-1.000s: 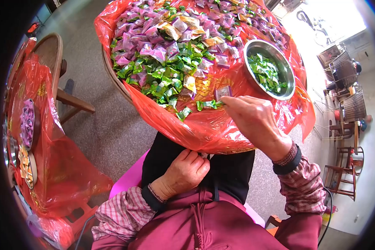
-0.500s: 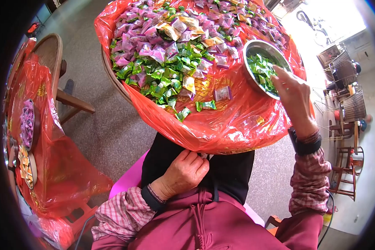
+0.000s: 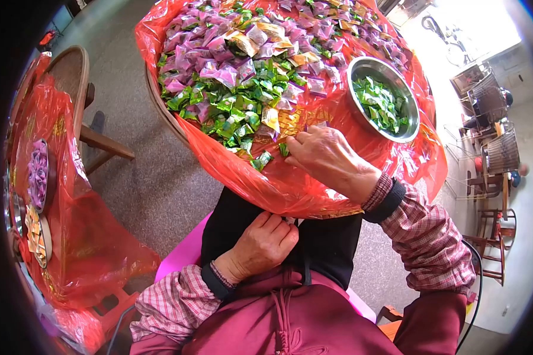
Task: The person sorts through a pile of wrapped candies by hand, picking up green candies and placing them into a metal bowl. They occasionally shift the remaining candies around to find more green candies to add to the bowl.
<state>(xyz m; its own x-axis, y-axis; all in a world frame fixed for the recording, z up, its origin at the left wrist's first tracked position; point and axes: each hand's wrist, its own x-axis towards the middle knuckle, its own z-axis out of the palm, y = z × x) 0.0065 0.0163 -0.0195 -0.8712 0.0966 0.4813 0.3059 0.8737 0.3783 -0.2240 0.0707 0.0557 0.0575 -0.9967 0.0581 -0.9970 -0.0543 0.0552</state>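
Note:
My right hand is over the front of the red plastic sheet, its fingertips together at a small green packet. To its left and beyond lie heaped green packets and purple packets, with a few orange-and-white ones among them. A round metal bowl holding green packets stands on the sheet, right of the hand. My left hand rests in my lap by the sheet's front edge, fingers curled; what they hold, if anything, is hidden.
On the left, red plastic covers another surface, with a tray of purple packets and a dish of orange-and-white pieces. A wooden leg juts out nearby. Wooden stools and wire baskets stand at the right.
My right hand has moved left and nearer, from the metal bowl to the green packet on the sheet. My left hand has stayed in place.

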